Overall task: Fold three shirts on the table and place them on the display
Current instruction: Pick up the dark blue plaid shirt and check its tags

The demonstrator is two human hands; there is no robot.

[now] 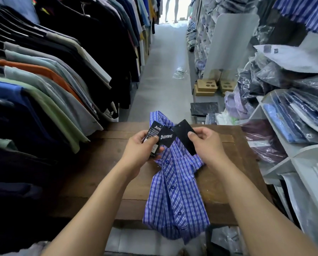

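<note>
**Tags in both hands, shirt unfolded**

Left hand [141,146] pinches two black tags [161,135], right hand [208,143] pinches a third, the card [185,135]; both are closed on them above the collar. Blue plaid shirt [174,185] lies buttoned and rumpled along the worktop [91,172], hem hanging over the near edge.

Risks, as judged:
- Pulling the tags apart may snap their string or drag the collar.
- The overhanging hem may slide the shirt off once lifted or tugged.
- Tags left loose would bulge in the fold.

Around: rack [53,80] of hanging clothes crowds the left edge, shelves [292,117] of bagged shirts close on the right. Little room to spread sleeves. No other loose shirts seen on the worktop.
</note>
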